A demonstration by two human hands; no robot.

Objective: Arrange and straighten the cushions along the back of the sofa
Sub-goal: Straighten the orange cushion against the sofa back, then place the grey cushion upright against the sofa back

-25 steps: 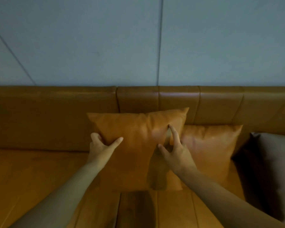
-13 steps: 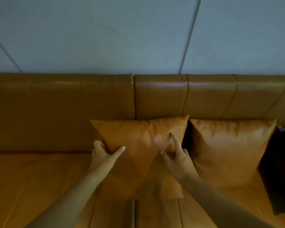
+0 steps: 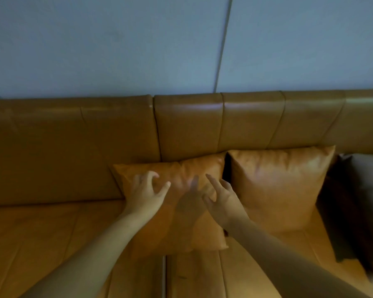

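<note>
An orange leather cushion (image 3: 187,171) leans against the sofa back (image 3: 73,147), right beside a second orange cushion (image 3: 276,186), with a narrow dark gap between them. My left hand (image 3: 145,194) is on the first cushion's left part, fingers curled and apart. My right hand (image 3: 222,198) hovers over its right part with fingers spread; its shadow falls on the leather. Neither hand grips the cushion. The arms hide the cushion's lower edge.
A grey cushion (image 3: 368,190) stands at the far right, next to the second orange one. The brown sofa seat (image 3: 41,244) stretches to the left with nothing on it. A pale blue wall (image 3: 116,50) rises behind the backrest.
The cushion has tipped further back against the backrest and now looks lower. Both hands have loosened from pressing on it, and their fingers have lifted and spread.
</note>
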